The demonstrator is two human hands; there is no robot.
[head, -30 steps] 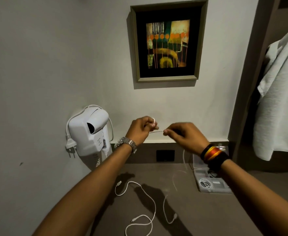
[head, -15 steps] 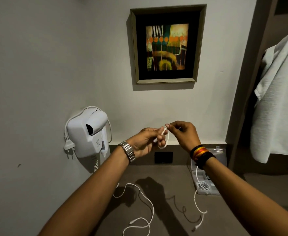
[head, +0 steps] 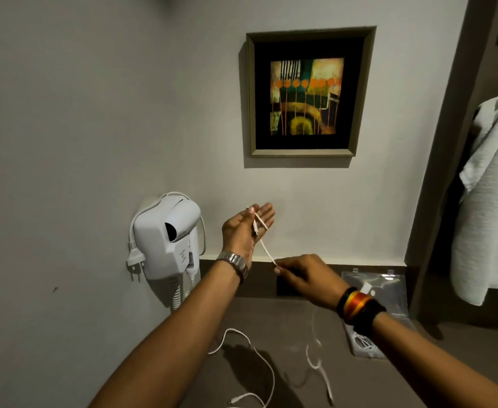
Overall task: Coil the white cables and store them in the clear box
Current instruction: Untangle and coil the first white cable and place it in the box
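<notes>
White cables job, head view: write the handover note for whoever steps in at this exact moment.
Left hand: fingers spread open, palm up, the cable in hand laid across them, its end by the thumb.
Right hand: pinching that same cable lower down; the rest hangs to the counter.
Clear box: open at the counter's right, one coiled cable already inside.
Loose cable: uncoiled on the counter.
Left: finish winding this cable, box it, then coil and box the loose one.
</notes>
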